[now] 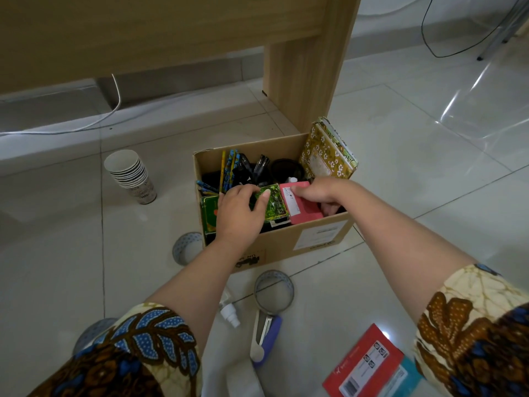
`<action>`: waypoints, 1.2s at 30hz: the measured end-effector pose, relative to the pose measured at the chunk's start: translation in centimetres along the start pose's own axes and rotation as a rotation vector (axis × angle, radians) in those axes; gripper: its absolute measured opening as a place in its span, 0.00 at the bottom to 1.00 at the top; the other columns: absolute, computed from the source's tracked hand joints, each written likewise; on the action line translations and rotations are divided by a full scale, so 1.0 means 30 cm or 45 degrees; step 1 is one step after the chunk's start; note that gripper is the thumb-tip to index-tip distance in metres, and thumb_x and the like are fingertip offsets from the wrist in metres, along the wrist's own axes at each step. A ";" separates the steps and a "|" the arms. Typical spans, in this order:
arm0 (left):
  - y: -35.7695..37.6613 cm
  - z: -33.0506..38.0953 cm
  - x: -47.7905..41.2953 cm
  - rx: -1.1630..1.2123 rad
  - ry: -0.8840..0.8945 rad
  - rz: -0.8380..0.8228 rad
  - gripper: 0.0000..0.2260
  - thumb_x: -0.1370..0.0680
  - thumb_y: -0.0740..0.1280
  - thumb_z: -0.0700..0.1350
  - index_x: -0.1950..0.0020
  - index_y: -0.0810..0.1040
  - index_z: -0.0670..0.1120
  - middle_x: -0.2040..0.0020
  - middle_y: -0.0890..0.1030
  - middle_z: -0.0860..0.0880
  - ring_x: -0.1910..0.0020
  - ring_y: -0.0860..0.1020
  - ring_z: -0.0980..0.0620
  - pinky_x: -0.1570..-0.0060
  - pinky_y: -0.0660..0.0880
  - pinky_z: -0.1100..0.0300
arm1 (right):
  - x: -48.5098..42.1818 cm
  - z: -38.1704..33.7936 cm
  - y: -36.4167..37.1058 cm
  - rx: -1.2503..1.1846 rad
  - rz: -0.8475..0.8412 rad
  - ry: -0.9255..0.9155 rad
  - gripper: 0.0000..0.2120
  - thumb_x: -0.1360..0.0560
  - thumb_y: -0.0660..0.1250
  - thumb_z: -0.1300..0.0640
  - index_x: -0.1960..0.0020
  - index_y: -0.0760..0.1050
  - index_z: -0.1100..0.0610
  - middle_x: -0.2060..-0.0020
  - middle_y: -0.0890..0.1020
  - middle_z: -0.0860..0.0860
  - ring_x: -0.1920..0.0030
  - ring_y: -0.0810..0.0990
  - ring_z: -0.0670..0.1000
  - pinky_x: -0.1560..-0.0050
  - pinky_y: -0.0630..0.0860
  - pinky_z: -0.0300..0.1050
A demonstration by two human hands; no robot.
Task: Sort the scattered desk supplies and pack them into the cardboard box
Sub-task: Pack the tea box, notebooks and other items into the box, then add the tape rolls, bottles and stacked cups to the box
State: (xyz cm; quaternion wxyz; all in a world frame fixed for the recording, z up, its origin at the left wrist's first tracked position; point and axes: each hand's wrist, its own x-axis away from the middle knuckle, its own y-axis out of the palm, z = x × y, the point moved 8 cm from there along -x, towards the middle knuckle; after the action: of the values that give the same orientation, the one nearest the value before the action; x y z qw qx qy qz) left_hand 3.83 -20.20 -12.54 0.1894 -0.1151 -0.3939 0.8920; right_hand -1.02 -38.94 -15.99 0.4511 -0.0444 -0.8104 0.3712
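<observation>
Noted at 12 o'clock: wooden desk leg [309, 67], upright on the tiled floor [429, 181]. At its foot, mid-frame: cardboard box [274, 247], open-topped, already crowded. Over the box's near half: left grip [237, 216] at 7 o'clock, right grip [320, 193] at 4 o'clock, both reaching in from patterned sleeves [148, 348].

Propped in the box's 1 o'clock corner, rising above the rim: patterned notebooks [326, 156]. At 9 o'clock from the box, well apart on the floor: stack of paper cups [130, 174]. At 5 o'clock, near the frame edge: red packet [363, 365], lying partly over a teal packet [409, 373]. Just beside the box's near wall: left tape roll [187, 247] at 7 o'clock, near tape roll [273, 290] at 6 o'clock.

Inside the box, near side: pink carton [300, 209], pinched in the right grip, thumb on top, fingers curled beneath; green packet [272, 204], clamped in the left grip, thumb on its face. Touching side by side. Past the near tape roll toward 6 o'clock: purple-handled tool [266, 339], likely scissors, and white spray bottle [229, 312]. Standing at the box's far side: pencils [226, 167] and dark pens [262, 164].

Judged as step in hand: seating two flat packs in the near row. Called for next: pressing both down level, letting go, then gathering the floor items, with room found first for cups and tape rolls.
</observation>
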 end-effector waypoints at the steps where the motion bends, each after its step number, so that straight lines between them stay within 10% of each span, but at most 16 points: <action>1: -0.002 0.000 0.002 0.002 -0.005 -0.005 0.17 0.19 0.58 0.55 0.38 0.76 0.48 0.38 0.76 0.48 0.35 0.70 0.48 0.25 0.52 0.47 | -0.003 0.001 -0.003 0.053 0.066 -0.036 0.32 0.23 0.54 0.34 0.34 0.70 0.60 0.61 0.79 0.55 0.63 0.80 0.54 0.66 0.75 0.45; 8: -0.024 -0.020 0.009 0.037 -0.038 -0.049 0.15 0.19 0.58 0.55 0.39 0.76 0.48 0.39 0.76 0.49 0.36 0.70 0.47 0.31 0.63 0.44 | -0.006 0.007 0.031 0.213 0.148 -0.202 0.36 0.26 0.53 0.29 0.35 0.73 0.56 0.47 0.82 0.55 0.55 0.81 0.55 0.50 0.77 0.47; 13: -0.038 -0.036 0.021 0.071 -0.015 -0.007 0.16 0.20 0.58 0.56 0.39 0.76 0.48 0.40 0.77 0.49 0.37 0.72 0.46 0.35 0.67 0.47 | 0.087 -0.071 0.024 0.454 0.190 -0.154 0.29 0.22 0.57 0.37 0.34 0.71 0.60 0.46 0.80 0.58 0.54 0.78 0.56 0.58 0.73 0.46; 15: -0.085 -0.038 0.040 0.097 0.037 0.134 0.16 0.19 0.59 0.54 0.36 0.75 0.48 0.38 0.77 0.48 0.35 0.71 0.47 0.34 0.67 0.48 | 0.167 -0.173 -0.011 0.639 0.459 -0.272 0.20 0.23 0.63 0.44 0.44 0.77 0.60 0.51 0.80 0.55 0.52 0.78 0.55 0.48 0.75 0.49; 17: -0.166 -0.072 0.077 0.093 0.037 0.387 0.16 0.20 0.60 0.51 0.37 0.75 0.45 0.40 0.78 0.46 0.38 0.72 0.47 0.38 0.69 0.52 | 0.278 -0.286 -0.028 0.696 0.692 -0.442 0.12 0.24 0.67 0.51 0.61 0.74 0.58 0.65 0.77 0.52 0.62 0.78 0.52 0.59 0.77 0.47; 24: -0.300 -0.341 0.206 0.013 -0.337 0.684 0.15 0.19 0.59 0.49 0.40 0.73 0.40 0.43 0.77 0.40 0.41 0.72 0.42 0.44 0.68 0.51 | 0.388 -0.275 0.381 0.901 -0.235 -0.453 0.15 0.26 0.71 0.49 0.61 0.76 0.61 0.78 0.80 0.51 0.73 0.80 0.51 0.66 0.80 0.42; 30: -0.212 -0.535 0.260 -0.125 -0.592 0.309 0.10 0.20 0.60 0.46 0.44 0.74 0.41 0.45 0.75 0.38 0.45 0.74 0.39 0.49 0.71 0.49 | 0.247 -0.159 0.598 1.126 -0.148 -0.510 0.29 0.29 0.66 0.34 0.44 0.77 0.58 0.51 0.80 0.53 0.51 0.80 0.54 0.56 0.74 0.44; 36: -0.088 -0.675 0.257 -0.272 -0.598 -0.147 0.18 0.19 0.55 0.51 0.30 0.69 0.50 0.41 0.73 0.36 0.40 0.72 0.36 0.41 0.71 0.48 | 0.233 -0.195 0.698 1.149 0.057 -0.622 0.14 0.25 0.65 0.58 0.40 0.75 0.60 0.42 0.77 0.57 0.43 0.77 0.56 0.52 0.75 0.45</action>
State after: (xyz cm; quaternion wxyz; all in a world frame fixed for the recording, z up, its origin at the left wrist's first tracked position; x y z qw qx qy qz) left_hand 4.72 -1.91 -24.42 0.1303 0.0985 -0.5250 0.8353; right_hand -6.18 -17.71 -22.69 0.2148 0.2255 -0.6500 0.6932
